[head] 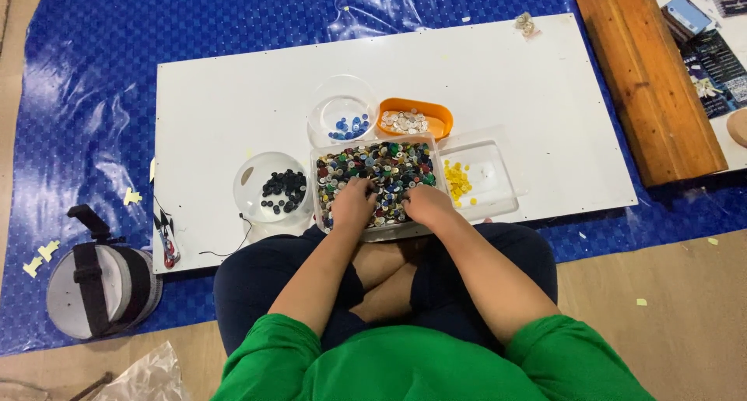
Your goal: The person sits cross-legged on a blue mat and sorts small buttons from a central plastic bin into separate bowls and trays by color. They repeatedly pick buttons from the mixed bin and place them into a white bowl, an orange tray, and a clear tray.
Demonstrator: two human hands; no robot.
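— Tarpaulin first, then? What's the biggest thing under you?

— Yes, the shiny blue plastic tarpaulin (93,82) covers the floor, and on it lies the flat white rectangular board (545,97) that I sit against, cross-legged. Off to my right a long brown wooden block (650,82) rests slanted beside the board.

— And the containers?

— Nearest me, at the board's front edge, sits the clear rectangular plastic tub of mixed coloured buttons (377,167). Just right of it, touching, is a clear rectangular tray (490,179) with a small heap of yellow buttons (457,181) at its left end. To the left stands a clear round bowl holding black buttons (272,188). Behind the tub are a second clear round bowl with a few blue buttons (342,121) and, beside that, an orange oval dish of pale buttons (415,121).

— Your hands?

— Both are down in the mixed tub. My left hand (354,202) lies palm down on the buttons, fingers curled into the pile; my right hand (426,201) sits just beside it, fingers bent and buried likewise. Whether either has pinched a button, I cannot tell, since the fingertips are hidden among them.

— Anything smaller?

— A grey round pouch with a black strap (97,288) lies on the tarpaulin to my left.
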